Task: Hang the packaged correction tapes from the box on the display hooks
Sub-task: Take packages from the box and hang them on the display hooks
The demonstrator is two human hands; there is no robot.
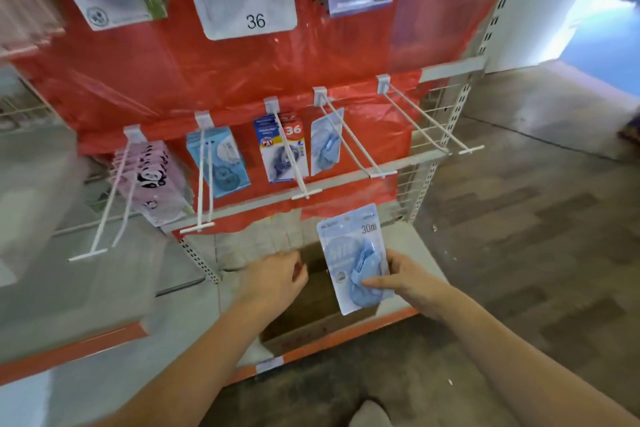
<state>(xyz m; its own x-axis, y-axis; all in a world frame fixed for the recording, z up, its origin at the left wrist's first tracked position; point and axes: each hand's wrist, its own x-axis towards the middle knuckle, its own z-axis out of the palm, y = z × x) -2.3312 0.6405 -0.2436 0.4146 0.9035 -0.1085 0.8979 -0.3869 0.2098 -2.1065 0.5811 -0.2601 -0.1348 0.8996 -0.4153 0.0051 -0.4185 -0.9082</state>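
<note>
We have the right hand (403,279) pinching a blue pack (356,260) above the box (311,319) on the bottom shelf (104,288). The left hand (273,279) is loosely curled over the box, holding nothing we can see. Risk: a one-sided pinch could tilt the pack, so its hole misses the hook (349,140) (matching pack there). Red backing, brown tiled floor.

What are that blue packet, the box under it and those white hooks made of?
Blue packet: printed card under glossy clear plastic, judging by its sheen. Box: brown matte cardboard, apparently. White hooks: thin rods, probably painted metal wire.
</note>
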